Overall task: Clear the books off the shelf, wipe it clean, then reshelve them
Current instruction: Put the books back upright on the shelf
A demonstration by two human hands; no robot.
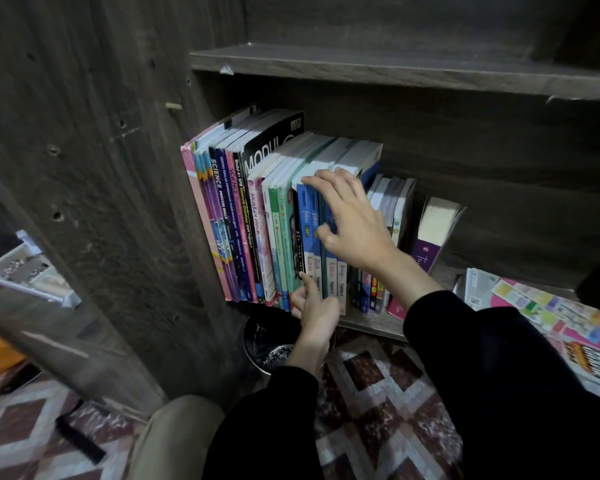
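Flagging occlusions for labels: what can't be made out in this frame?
Head view only:
1. Blue-spined books: titles partly covered by the right hand.
2. Left hand: fingers hidden against the book bottoms, so its grip is unclear.
3. Short dark-spined books: mostly behind the black right sleeve.
4. Dark round bin: contents hidden by the left wrist.
5. Pink magazine: cut by the right edge.
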